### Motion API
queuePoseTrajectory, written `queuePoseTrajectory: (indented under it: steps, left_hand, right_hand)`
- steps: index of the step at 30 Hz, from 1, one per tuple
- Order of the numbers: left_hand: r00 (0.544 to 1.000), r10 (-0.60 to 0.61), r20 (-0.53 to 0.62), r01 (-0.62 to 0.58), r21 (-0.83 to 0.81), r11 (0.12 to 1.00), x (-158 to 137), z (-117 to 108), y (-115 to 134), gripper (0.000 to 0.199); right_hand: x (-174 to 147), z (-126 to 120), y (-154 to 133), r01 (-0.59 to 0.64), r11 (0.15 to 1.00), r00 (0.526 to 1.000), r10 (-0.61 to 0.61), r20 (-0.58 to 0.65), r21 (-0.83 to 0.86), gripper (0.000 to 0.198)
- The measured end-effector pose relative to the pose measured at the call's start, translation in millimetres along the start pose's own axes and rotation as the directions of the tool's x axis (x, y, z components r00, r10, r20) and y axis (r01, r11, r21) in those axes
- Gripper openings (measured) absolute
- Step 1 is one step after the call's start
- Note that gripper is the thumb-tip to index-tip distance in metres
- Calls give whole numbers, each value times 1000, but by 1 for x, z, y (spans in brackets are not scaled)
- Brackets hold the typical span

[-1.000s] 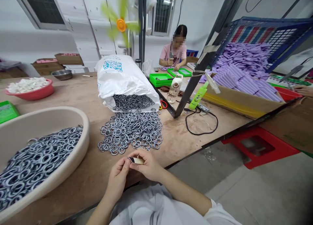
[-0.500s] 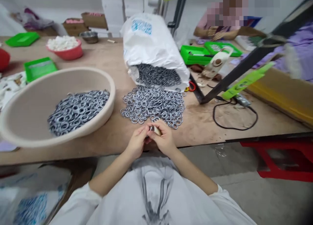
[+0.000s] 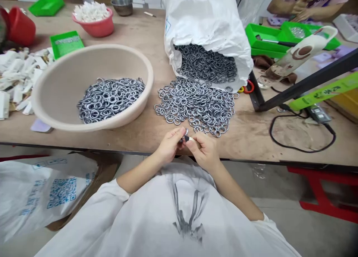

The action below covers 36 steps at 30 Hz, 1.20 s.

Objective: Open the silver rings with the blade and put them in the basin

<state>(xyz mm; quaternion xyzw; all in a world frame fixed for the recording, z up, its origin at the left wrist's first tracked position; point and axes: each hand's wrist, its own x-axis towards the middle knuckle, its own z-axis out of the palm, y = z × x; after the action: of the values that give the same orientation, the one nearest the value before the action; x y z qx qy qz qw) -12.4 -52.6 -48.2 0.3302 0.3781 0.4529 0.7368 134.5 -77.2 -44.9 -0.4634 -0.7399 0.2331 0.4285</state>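
Observation:
Just in front of the pile, my left hand is closed, with a small grey ring pinched at its fingertips. My right hand grips a small pale tool with a dark tip, most of it hidden by the fingers. That tip meets or nearly meets the ring; I cannot tell which. Beyond both hands lies a heap of loose grey rings, spilling from the mouth of a white woven sack. More rings fill part of a large beige basin on the left.
White pieces lie left of the basin. Behind stand a green tray, a pink bowl and a metal bowl. To the right are a black metal frame, a cable and a co-worker's hands.
The head view has tilted down and shifted left, so everything sits differently in the picture. Both hands stay together at the table edge; the ring and dark tip now show more clearly between them.

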Motion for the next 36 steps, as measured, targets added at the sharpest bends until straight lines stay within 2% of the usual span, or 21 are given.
queuePoseTrajectory:
  steps: [7, 12, 15, 17, 19, 23, 25, 27, 29, 32, 34, 36]
  left_hand:
    - [1000, -29, 0, 29, -27, 999, -2, 2, 0, 53]
    - [999, -41, 7, 42, -20, 999, -2, 2, 0, 54]
    - [993, -23, 117, 19, 33, 999, -7, 1, -2, 54]
    - [969, -22, 247, 0, 90, 996, -11, -1, -3, 54]
    - [953, -38, 300, 4, 112, 994, -14, -4, -4, 53]
    - [991, -50, 125, 44, 54, 998, -12, -15, 2, 43]
    - [998, -41, 44, 40, 23, 999, -10, -20, 7, 38]
    - [1000, -27, -11, 27, -9, 1000, -8, -25, 11, 40]
    - [998, -25, -55, 23, -40, 999, -7, -29, 13, 40]
    - [992, -56, -109, 47, -85, 995, -4, -32, 16, 38]
    - [988, -91, -122, 78, -107, 991, -1, -30, 18, 42]
    - [988, -110, -107, 98, -112, 989, 2, -25, 20, 48]
  right_hand:
    - [0, 0, -2, 33, 998, 999, -34, -15, -61, 33]
    - [-2, 1, -2, -6, 999, 1000, 7, 14, -38, 36]
    - [2, -3, 13, -152, 988, 988, 152, -14, -29, 40]
    - [9, -9, 27, -303, 951, 950, 296, -103, -58, 43]
    - [19, -14, 38, -390, 906, 918, 370, -142, -165, 42]
    - [42, -12, 38, -276, 803, 946, 325, 0, -529, 29]
    - [52, -7, 34, -228, 720, 931, 359, 71, -656, 26]
    - [59, -4, 33, -217, 674, 916, 391, 92, -706, 21]
    - [63, -5, 35, -235, 687, 921, 383, 69, -687, 20]
    - [60, -12, 39, -294, 791, 942, 334, -24, -536, 18]
    - [55, -15, 37, -329, 895, 942, 331, -46, -302, 18]
    - [48, -16, 30, -375, 927, 927, 375, 17, 27, 21]
